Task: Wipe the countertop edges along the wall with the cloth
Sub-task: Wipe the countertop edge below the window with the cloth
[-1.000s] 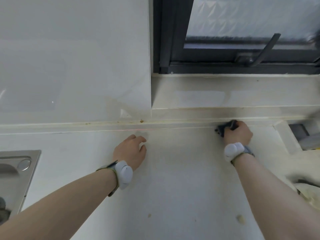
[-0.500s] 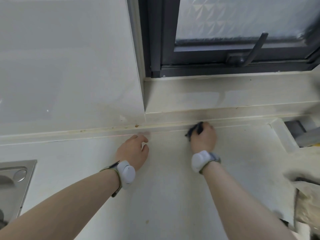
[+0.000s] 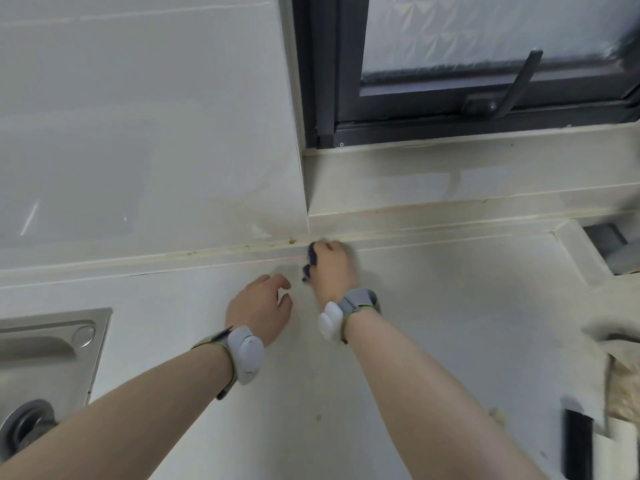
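Observation:
My right hand (image 3: 331, 268) grips a small dark cloth (image 3: 311, 258), most of it hidden inside the fist, and presses it against the countertop's back edge (image 3: 214, 252) where it meets the wall. The hand is blurred. Brown stains dot the raised strip just left of the cloth. My left hand (image 3: 259, 308) rests on the white countertop (image 3: 433, 323) close beside the right one, fingers loosely bent, holding nothing.
A steel sink (image 3: 45, 355) with its drain lies at the left. A dark-framed window (image 3: 467, 109) and its pale sill rise behind the edge. A recessed cutout (image 3: 613, 244) sits at far right, with a dark object (image 3: 576, 441) and crumpled material near the right front.
My right hand has slid the cloth leftward along the back edge, from under the window to the wall corner near my left hand. The left hand stayed put.

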